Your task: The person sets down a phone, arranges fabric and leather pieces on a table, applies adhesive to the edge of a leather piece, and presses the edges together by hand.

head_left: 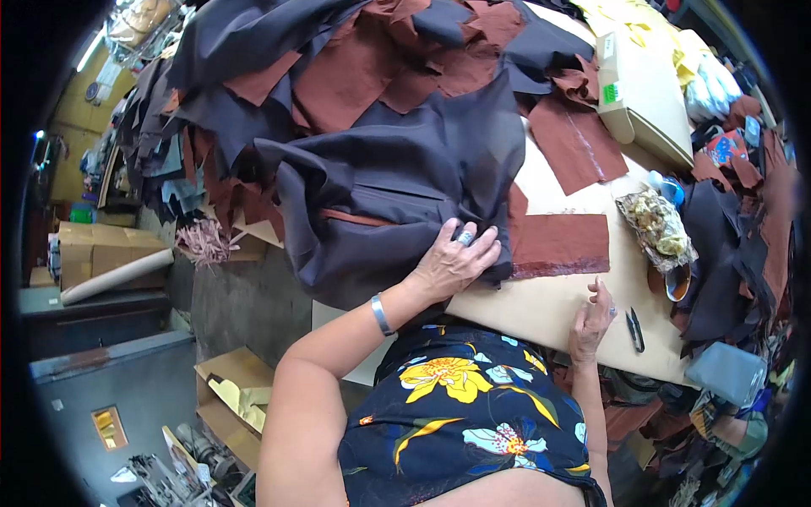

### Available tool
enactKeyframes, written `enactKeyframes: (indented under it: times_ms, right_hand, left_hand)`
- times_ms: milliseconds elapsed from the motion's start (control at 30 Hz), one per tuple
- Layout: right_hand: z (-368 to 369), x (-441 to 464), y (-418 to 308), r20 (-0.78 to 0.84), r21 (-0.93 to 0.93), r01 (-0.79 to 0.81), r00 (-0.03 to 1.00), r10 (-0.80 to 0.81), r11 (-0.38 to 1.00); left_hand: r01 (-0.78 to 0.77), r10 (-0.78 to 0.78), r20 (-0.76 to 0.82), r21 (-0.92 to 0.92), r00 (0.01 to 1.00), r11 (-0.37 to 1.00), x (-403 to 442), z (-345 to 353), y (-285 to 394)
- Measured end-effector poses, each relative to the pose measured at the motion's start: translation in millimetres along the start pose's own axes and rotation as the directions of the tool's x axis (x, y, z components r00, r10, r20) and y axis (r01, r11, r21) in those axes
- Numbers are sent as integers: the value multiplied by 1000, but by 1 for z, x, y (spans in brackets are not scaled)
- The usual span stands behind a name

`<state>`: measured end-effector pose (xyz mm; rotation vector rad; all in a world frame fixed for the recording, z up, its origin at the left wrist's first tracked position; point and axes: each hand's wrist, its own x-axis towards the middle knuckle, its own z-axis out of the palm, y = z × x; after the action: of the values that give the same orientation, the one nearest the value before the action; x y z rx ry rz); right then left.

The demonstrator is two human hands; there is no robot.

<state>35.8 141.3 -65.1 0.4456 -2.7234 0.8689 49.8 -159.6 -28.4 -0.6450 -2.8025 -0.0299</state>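
My left hand [456, 260] lies on a dark purple-grey fabric piece [380, 182], its fingers spread over the right-hand edge. A slit-like opening with a reddish-brown strip [359, 217] shows in that fabric. From under the dark edge a reddish-brown cloth piece [562, 243] extends to the right, with a shiny band along its lower side. Just below this cloth, at the table edge, my right hand [594, 325] is raised with fingers partly bent and apart, and nothing visible in it. Small black thread snips [635, 329] rest on the table to its right.
Heaped dark and reddish-brown cloth [355, 72] covers the far side of the table [515, 300]. At right stand a cardboard box [642, 101], a clear plastic-wrapped bundle [655, 226] and a translucent container [728, 373]. An open carton [236, 397] sits at lower left.
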Motion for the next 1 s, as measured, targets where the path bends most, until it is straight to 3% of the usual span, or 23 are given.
enactKeyframes:
  times_ms: [200, 500, 667, 833, 967, 1000]
  right_hand:
    - [1, -2, 2, -8, 28, 11, 1000, -11, 1000]
    - [3, -1, 3, -61, 89, 21, 998, -16, 996]
    - [4, 2, 2, -94, 86, 94, 992, -86, 992]
    - [3, -1, 3, -101, 162, -8, 995, 24, 987]
    - [3, -1, 4, -102, 191, -33, 993, 53, 981]
    - [2, -2, 2, -100, 189, -44, 993, 64, 981]
  left_hand:
    - [3, -3, -56, 15, 998, 1000, 0, 2, 3]
    - [-147, 139, -115, -64, 984, 987, 35, 10, 20]
    - [-141, 135, -84, -68, 987, 988, 39, 11, 17]
    - [-111, 107, -116, -33, 987, 993, 60, -5, -7]
    - [-63, 60, -269, -3, 961, 998, 87, -32, -36]
    - [-31, 40, -229, 43, 973, 999, 92, -40, -42]
